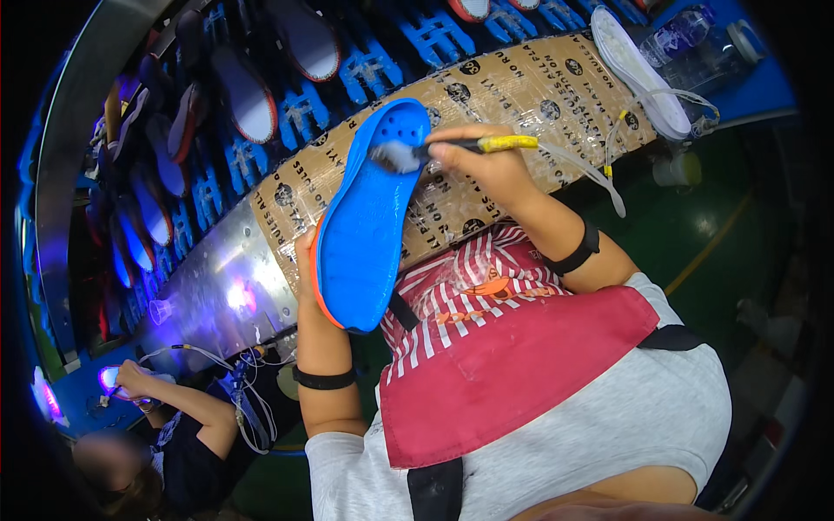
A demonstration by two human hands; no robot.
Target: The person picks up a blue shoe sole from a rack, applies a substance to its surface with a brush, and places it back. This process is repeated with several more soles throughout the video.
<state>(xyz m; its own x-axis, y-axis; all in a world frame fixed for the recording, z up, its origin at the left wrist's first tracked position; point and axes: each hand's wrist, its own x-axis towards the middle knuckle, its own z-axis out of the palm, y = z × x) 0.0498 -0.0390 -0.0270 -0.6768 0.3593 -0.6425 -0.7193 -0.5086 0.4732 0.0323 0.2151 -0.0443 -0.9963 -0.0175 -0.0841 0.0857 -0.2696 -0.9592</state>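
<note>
A blue shoe sole [365, 234] with an orange-red edge is held up in front of me, its hollow inner side facing up. My left hand [306, 260] grips it along its left edge, with most of the fingers hidden beneath. In my right hand [478, 161] is a brush [508, 143] with a yellow and black handle. Its bristles [396, 157], slightly blurred, lie over the upper end of the sole, near several small round holes. The inner surface of the sole looks wet and shiny there.
Printed cardboard [539, 104] covers the bench under my hands. Beyond it runs a line of blue racks [369, 69] carrying several soles [243, 91]. A white sole [638, 74], a plastic bottle [678, 36] and a pale cable [578, 165] lie at right. Another person [187, 434] works at lower left.
</note>
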